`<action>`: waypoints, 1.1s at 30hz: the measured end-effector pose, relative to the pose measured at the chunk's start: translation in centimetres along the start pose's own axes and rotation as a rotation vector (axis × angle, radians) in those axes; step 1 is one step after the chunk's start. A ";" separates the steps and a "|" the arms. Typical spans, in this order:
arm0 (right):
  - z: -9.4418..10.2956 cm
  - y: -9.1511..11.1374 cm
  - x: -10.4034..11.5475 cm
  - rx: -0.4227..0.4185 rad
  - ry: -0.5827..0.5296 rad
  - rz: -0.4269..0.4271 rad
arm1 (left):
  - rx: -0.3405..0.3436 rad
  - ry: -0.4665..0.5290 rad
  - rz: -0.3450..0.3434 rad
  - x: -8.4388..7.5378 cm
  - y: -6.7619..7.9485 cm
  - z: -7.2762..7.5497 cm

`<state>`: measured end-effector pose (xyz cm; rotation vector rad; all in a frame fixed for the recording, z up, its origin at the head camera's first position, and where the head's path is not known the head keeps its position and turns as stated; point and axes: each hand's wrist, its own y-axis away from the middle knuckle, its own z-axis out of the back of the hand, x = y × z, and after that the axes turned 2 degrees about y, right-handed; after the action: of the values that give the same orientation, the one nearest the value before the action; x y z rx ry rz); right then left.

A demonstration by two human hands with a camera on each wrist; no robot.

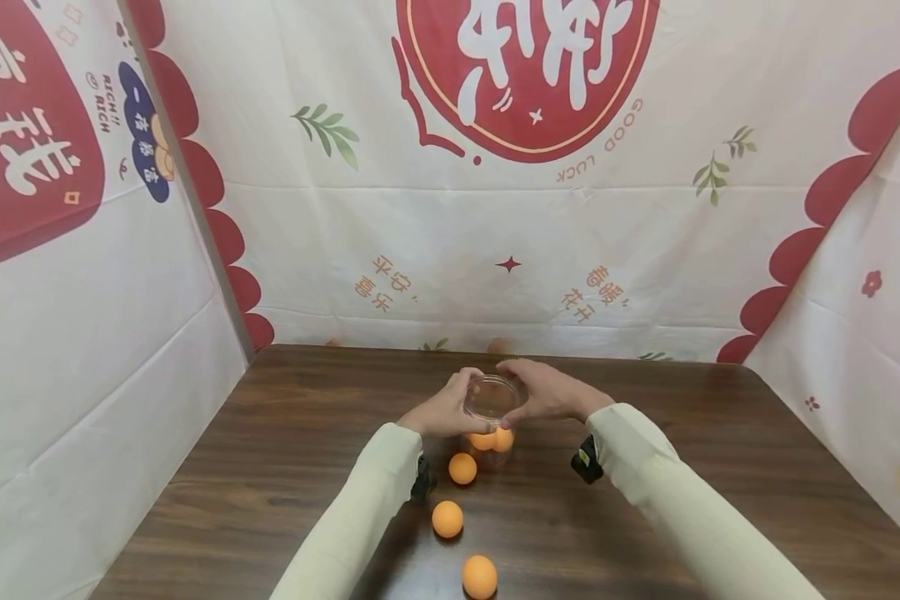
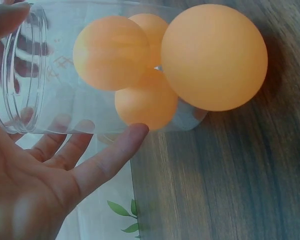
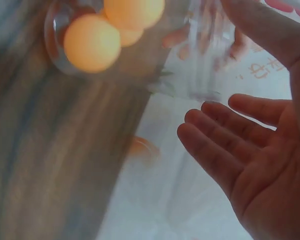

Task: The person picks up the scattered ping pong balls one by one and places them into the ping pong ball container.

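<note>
A brown wood-grain table fills the lower part of the scene, with white cloth hung behind it and down both sides. The back cloth carries a red scalloped border, green sprigs and a large red emblem with white characters.

There is one clear jar, mouth upward, near the far edge of the table, between two hands. Six orange balls can be counted: three balls inside the jar and three loose balls on the table in a loose line running toward the person, the farthest one just beside the jar.

The left hand grips the jar near its mouth, thumb on one side and fingers round the other, the index finger along the wall. The right hand is at the opposite side, its fingers extended and the thumb spread from them; whether they press the jar cannot be told.
</note>
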<state>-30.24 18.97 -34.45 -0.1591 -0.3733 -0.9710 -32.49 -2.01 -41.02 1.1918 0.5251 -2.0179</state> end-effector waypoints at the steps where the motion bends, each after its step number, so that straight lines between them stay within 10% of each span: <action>1: -0.4 0.2 -0.3 0.001 -0.028 -0.017 | 0.005 0.002 -0.001 0.0 0.0 -0.1; 17: -4.6 1.6 -3.3 -0.148 -0.440 -0.025 | 0.008 -0.011 -0.012 -0.5 -0.2 -0.8; 33: -5.7 0.9 -3.4 -0.228 -0.447 0.010 | -0.108 -0.139 0.006 -0.3 1.4 0.3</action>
<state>-29.92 20.40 -40.96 -0.5908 -0.6691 -0.9635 -31.48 -3.04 -40.55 0.9794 0.5531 -2.0232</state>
